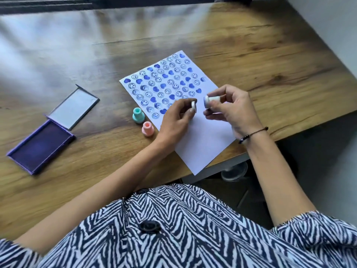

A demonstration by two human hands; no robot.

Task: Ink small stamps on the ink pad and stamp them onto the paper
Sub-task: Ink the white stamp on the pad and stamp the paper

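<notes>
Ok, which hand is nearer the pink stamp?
Left. The left hand hovers just right of the pink stamp; the right hand is farther right, over the paper.

Several stamped marks on the paper (201, 132) hidden beneath the left hand (173, 122); smiley details blurred.

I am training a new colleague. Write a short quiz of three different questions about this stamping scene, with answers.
1. True or false: the ink pad is closed.
2. How many stamps stand on the table beside the paper?
3. The right hand holds: A) white stamp B) pen C) ink pad lid

Key:
1. False, it lies open.
2. Two: teal stamp and pink stamp.
3. A; the left hand holds a small white cap.
</notes>
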